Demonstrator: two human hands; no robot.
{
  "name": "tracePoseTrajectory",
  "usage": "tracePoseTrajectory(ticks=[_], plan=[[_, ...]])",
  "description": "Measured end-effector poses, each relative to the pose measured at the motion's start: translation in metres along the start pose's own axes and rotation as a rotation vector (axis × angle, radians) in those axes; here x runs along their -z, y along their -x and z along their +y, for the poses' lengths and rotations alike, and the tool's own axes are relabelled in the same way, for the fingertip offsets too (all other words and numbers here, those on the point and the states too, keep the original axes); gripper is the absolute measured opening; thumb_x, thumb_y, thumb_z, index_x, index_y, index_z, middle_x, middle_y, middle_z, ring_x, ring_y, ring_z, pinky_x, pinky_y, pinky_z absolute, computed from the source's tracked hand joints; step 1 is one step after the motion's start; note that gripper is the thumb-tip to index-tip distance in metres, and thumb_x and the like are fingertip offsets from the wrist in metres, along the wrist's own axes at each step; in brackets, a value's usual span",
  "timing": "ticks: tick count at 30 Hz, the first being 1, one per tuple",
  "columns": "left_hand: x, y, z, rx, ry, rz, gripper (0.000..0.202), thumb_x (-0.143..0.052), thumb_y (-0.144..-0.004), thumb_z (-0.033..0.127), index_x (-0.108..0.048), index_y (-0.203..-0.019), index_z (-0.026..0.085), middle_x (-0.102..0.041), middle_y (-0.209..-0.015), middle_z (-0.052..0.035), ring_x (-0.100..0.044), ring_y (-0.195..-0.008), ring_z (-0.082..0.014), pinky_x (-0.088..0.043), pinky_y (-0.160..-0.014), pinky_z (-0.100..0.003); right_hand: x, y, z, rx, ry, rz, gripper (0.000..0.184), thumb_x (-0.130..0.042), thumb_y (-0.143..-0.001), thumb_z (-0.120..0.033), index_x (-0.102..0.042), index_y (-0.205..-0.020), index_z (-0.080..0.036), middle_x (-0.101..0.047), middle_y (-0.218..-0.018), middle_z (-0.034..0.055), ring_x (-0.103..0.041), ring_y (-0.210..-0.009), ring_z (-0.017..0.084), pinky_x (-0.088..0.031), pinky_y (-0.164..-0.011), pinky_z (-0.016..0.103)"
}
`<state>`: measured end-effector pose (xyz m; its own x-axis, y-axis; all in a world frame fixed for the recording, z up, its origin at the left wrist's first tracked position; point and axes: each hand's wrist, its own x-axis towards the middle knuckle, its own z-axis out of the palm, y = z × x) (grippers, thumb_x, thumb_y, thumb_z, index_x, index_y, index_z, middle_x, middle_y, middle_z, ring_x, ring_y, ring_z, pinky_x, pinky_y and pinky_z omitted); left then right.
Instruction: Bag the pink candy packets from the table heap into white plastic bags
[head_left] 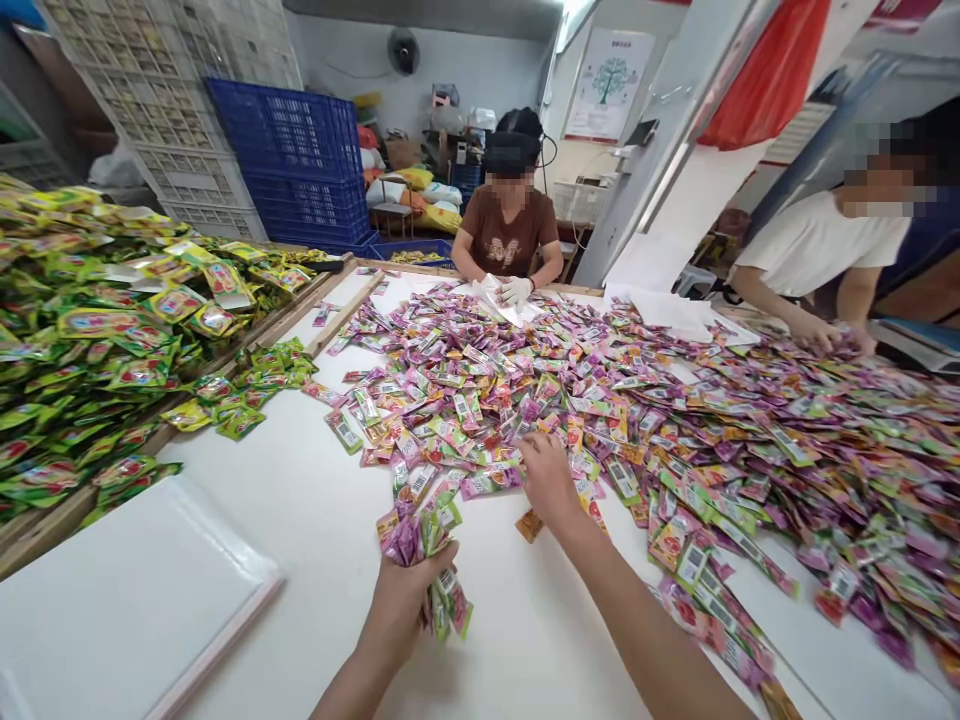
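My left hand (409, 590) is closed around a bunch of small purple, green and pink snack packets (431, 545), which stick out above and below the fist. To its right my right hand (551, 475) reaches to the near edge of a wide heap of the same packets (480, 390). Its fingers are bent and slightly apart, touching or just above the packets. A single purple-and-green packet (489, 481) lies beside its fingertips. An orange-brown packet (529, 525) lies under the wrist side of that hand.
Green and yellow packets (135, 330) pile up at left behind a wooden strip (247, 335). A stack of clear plastic bags (135, 600) lies on the white table (315, 500). Two people work across the heap, one (514, 220) wearing white gloves, another (825, 250) at right. Blue crates (300, 160) stand behind.
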<state>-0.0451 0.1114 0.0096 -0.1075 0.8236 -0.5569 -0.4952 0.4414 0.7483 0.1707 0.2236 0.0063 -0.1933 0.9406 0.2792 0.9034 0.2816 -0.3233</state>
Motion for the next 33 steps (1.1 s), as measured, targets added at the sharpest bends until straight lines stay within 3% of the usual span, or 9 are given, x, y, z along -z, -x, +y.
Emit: tracePoseTrajectory(ticks=[4, 7, 10, 13, 16, 22, 25, 29, 33], plan=[[0.016, -0.013, 0.006, 0.015, 0.084, -0.007, 0.047, -0.085, -0.057, 0.028, -0.058, -0.094, 0.015, -0.061, -0.065, 0.0003, -0.058, -0.06, -0.0154, -0.048, -0.055, -0.027, 0.003, -0.031, 0.024, 0.09, 0.231, -0.089, 0.021, -0.047, -0.079, -0.005, -0.064, -0.077, -0.017, -0.063, -0.099, 0.012, -0.047, -0.11, 0.029, -0.034, -0.092, 0.046], [0.021, -0.022, 0.006, 0.035, 0.13, -0.023, 0.045, -0.084, -0.058, 0.028, -0.059, -0.093, 0.014, -0.062, -0.066, -0.0015, -0.06, -0.062, -0.0169, -0.049, -0.054, -0.029, 0.011, -0.043, 0.031, -0.079, 0.06, -0.072, 0.022, -0.037, -0.088, -0.015, -0.059, -0.094, -0.016, -0.064, -0.087, 0.009, -0.056, -0.086, 0.022, -0.041, -0.079, 0.036], [0.02, -0.024, 0.007, 0.044, 0.126, -0.054, 0.044, -0.084, -0.058, 0.027, -0.059, -0.092, 0.013, -0.064, -0.067, -0.0028, -0.061, -0.064, -0.0176, -0.05, -0.056, -0.029, 0.007, -0.064, 0.023, -0.261, -0.055, -0.065, 0.033, -0.037, -0.089, -0.022, -0.047, -0.119, -0.013, -0.063, -0.099, 0.0127, -0.059, -0.084, 0.023, -0.043, -0.072, 0.033], [0.02, -0.019, 0.01, 0.08, 0.107, -0.038, 0.044, -0.084, -0.058, 0.029, -0.059, -0.091, 0.013, -0.063, -0.064, -0.0034, -0.059, -0.06, -0.0173, -0.049, -0.053, -0.03, -0.011, -0.085, 0.008, -0.244, -0.022, -0.164, 0.069, -0.062, -0.07, -0.017, -0.036, -0.135, -0.016, -0.055, -0.124, 0.0159, -0.054, -0.109, 0.029, -0.042, -0.085, 0.035], [0.021, -0.016, 0.012, 0.097, 0.107, -0.008, 0.045, -0.084, -0.058, 0.029, -0.06, -0.092, 0.012, -0.064, -0.064, -0.0039, -0.059, -0.06, -0.0176, -0.049, -0.052, -0.029, -0.033, -0.096, 0.001, -0.382, 0.028, -0.224, 0.085, -0.068, -0.057, -0.006, -0.039, -0.136, -0.019, -0.066, -0.105, 0.0123, -0.06, -0.098, 0.03, -0.042, -0.082, 0.036], [0.023, -0.022, 0.009, 0.074, 0.099, -0.034, 0.038, -0.083, -0.06, 0.029, -0.061, -0.086, 0.012, -0.065, -0.064, -0.0052, -0.059, -0.06, -0.0167, -0.049, -0.055, -0.028, -0.053, -0.093, 0.022, -0.557, -0.064, -0.046, 0.036, -0.065, -0.066, -0.032, -0.068, -0.099, -0.018, -0.069, -0.081, 0.0088, -0.063, -0.075, 0.024, -0.043, -0.061, 0.029], [0.023, -0.023, 0.007, 0.08, 0.09, -0.035, 0.036, -0.082, -0.059, 0.03, -0.062, -0.082, 0.011, -0.065, -0.063, -0.0053, -0.059, -0.06, -0.0169, -0.048, -0.055, -0.028, -0.052, -0.091, 0.033, -0.582, -0.168, 0.066, 0.028, -0.06, -0.068, -0.037, -0.072, -0.083, -0.016, -0.067, -0.068, 0.0052, -0.061, -0.065, 0.022, -0.042, -0.057, 0.028], [0.023, -0.021, 0.009, 0.065, 0.09, -0.03, 0.036, -0.082, -0.059, 0.029, -0.063, -0.084, 0.011, -0.066, -0.064, -0.0057, -0.06, -0.062, -0.0171, -0.047, -0.057, -0.027, -0.031, -0.089, 0.044, -0.543, -0.305, 0.217, 0.035, -0.062, -0.065, -0.042, -0.07, -0.083, -0.014, -0.067, -0.075, 0.0046, -0.061, -0.067, 0.02, -0.046, -0.058, 0.028], [0.024, -0.02, 0.011, 0.082, 0.117, -0.025, 0.034, -0.081, -0.059, 0.028, -0.063, -0.084, 0.012, -0.065, -0.063, -0.0056, -0.06, -0.061, -0.017, -0.046, -0.057, -0.026, 0.009, -0.088, 0.053, -0.43, -0.296, 0.374, 0.025, -0.07, -0.054, -0.038, -0.067, -0.069, -0.018, -0.063, -0.101, 0.0086, -0.056, -0.094, 0.024, -0.047, -0.081, 0.037]])
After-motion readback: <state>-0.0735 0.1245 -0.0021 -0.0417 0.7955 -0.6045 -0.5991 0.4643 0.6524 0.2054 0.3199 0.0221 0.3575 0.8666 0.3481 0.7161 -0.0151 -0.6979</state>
